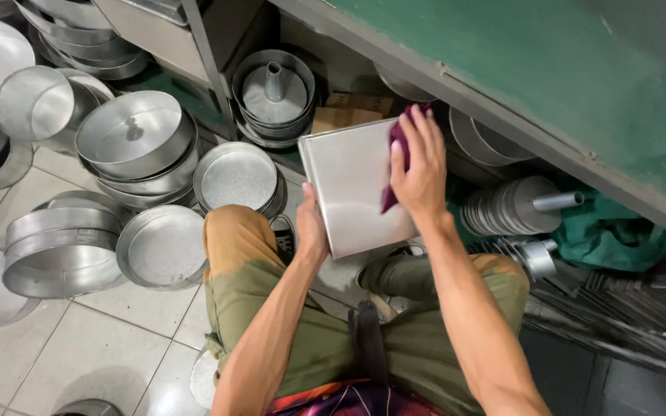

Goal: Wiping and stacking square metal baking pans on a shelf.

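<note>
A flat square metal tray (348, 181) is held tilted above my knees. My left hand (311, 223) grips its lower left edge. My right hand (419, 166) presses a dark purple cloth (395, 166) against the tray's right side, fingers spread over the cloth. Part of the cloth is hidden under that hand.
Stacks of round metal pans (139, 146) and rings (59, 250) cover the tiled floor at left. A tube pan (274, 88) sits under a shelf behind the tray. A green worktable (549, 85) overhangs at right, with cone-shaped moulds (510, 206) and green fabric (610, 231) beneath it.
</note>
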